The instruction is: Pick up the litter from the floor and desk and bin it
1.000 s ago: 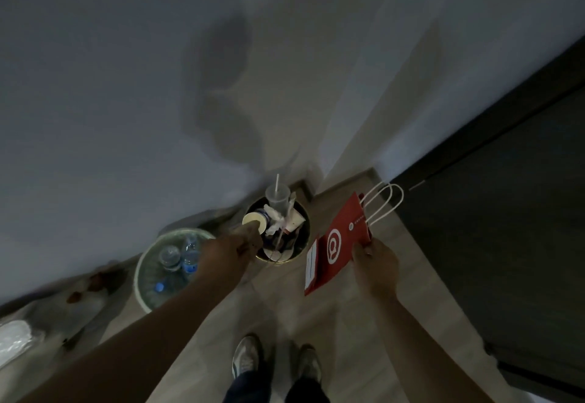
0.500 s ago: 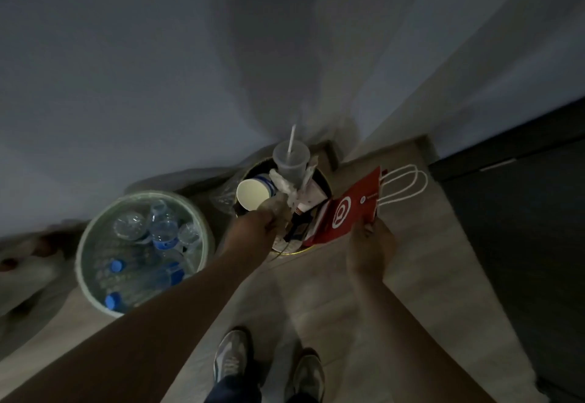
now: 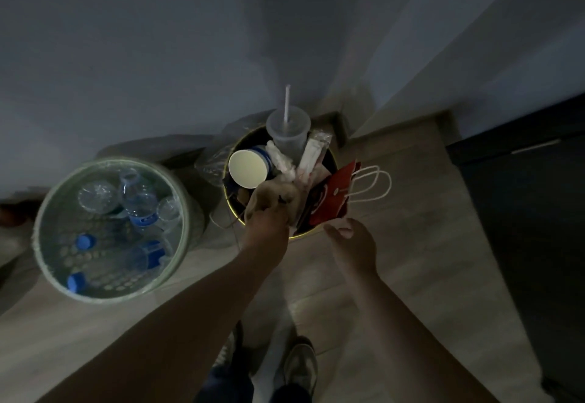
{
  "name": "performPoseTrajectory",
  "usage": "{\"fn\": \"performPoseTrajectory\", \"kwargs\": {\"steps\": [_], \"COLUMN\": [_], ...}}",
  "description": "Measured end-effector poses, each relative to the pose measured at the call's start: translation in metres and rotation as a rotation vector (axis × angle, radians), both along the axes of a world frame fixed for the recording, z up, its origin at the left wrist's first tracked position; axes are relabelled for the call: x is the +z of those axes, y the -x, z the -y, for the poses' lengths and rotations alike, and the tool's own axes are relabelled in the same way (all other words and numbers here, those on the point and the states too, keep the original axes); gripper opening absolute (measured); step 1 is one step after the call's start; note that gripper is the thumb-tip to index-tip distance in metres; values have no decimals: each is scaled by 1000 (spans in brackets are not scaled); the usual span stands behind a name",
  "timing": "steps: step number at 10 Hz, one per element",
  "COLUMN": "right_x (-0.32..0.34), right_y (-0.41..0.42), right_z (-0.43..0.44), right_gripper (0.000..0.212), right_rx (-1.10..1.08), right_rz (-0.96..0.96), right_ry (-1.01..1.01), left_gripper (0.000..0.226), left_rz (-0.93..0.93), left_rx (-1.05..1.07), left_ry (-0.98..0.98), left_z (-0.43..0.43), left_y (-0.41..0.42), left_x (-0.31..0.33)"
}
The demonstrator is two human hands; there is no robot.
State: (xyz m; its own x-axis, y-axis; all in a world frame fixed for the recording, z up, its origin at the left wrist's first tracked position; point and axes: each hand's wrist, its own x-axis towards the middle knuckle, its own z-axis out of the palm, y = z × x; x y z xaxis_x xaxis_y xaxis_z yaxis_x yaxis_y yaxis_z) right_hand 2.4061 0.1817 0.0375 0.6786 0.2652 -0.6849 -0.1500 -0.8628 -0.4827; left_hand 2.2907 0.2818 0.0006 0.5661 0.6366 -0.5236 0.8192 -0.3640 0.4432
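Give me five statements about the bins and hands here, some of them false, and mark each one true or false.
1. The red paper bag sits in the round bin. True.
2. The green basket holds paper cups. False: it holds clear plastic bottles with blue caps.
3. A lidded plastic cup with a straw sticks up at the bin's far side. True.
4. The right hand grips the bag's handles. False: it hovers open by the bag's lower edge.
5. The left hand reaches into the round bin. True.
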Motion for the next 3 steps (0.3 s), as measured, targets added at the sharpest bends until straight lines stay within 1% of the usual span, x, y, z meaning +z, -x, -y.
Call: {"fn": "performPoseTrajectory", "kwargs": {"steps": [1,2,3], "right_x": [20,52,88], "right_y": [1,3,11], "right_z": [24,38,51], "right_gripper": [56,51,41], "right_rx": [47,97,162], "right_rz": [5,17,55], "right_ry": [-8,1,-29], "left_gripper": [43,45,36], "left_rz": [-4,4,17], "left_rx": [-69,-35,-6], "left_ry": [-92,-118,-71], "left_z": [2,1,8], "left_y": [6,14,31], "left_x": [13,49,92]}}
